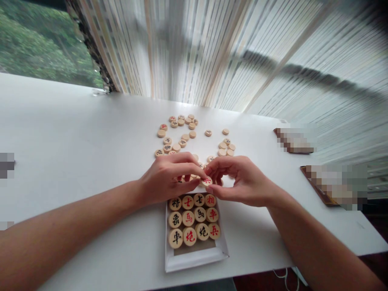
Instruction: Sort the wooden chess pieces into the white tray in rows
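Observation:
A round wooden Chinese chess piece [207, 181] with a red character is pinched between my two hands, just beyond the far edge of an open white box [197, 260]. My left hand [172, 176] touches it with the fingertips from the left, its other fingers partly curled. From the right, the thumb and fingers of my right hand [238, 180] close on the same piece. In the box, rows of pieces [188, 219] lie face up, with red or black characters. More loose pieces [167, 148] are scattered behind my hands, some hidden by them.
A small group of pieces [226, 147] lies to the right of the scatter on the white table [106, 133]. Two brown-edged objects [317, 188], partly blurred out, are at the right. A striped curtain [194, 52] hangs along the far edge, beside a window [42, 44].

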`<control>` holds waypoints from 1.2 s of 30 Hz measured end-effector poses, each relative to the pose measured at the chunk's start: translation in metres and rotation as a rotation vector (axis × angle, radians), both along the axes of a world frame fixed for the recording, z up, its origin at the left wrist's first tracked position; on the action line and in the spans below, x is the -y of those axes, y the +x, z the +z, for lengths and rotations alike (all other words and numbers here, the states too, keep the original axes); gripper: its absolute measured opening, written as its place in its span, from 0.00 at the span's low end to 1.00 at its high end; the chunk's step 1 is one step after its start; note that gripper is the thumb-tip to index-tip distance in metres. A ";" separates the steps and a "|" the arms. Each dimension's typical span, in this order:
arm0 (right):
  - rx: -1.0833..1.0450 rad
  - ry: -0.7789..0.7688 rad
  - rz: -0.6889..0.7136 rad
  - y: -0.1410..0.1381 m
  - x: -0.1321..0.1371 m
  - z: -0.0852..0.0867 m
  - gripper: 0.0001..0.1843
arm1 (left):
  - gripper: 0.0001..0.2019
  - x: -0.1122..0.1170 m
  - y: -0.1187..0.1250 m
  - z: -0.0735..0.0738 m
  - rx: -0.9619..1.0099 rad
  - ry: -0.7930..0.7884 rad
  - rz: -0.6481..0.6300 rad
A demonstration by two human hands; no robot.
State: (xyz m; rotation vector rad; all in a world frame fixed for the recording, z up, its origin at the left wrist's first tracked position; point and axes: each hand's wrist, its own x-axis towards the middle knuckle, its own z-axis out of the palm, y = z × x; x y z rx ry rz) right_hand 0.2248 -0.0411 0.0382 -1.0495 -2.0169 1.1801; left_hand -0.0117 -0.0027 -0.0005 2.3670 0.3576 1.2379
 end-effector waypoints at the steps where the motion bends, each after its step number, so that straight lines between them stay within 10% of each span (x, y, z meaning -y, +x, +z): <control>1: 0.010 0.003 -0.004 0.001 0.001 0.001 0.09 | 0.05 0.000 0.000 0.000 0.006 0.001 0.003; 36: 0.218 0.264 -0.103 0.019 0.077 0.012 0.12 | 0.09 -0.002 0.001 0.001 0.025 -0.083 0.058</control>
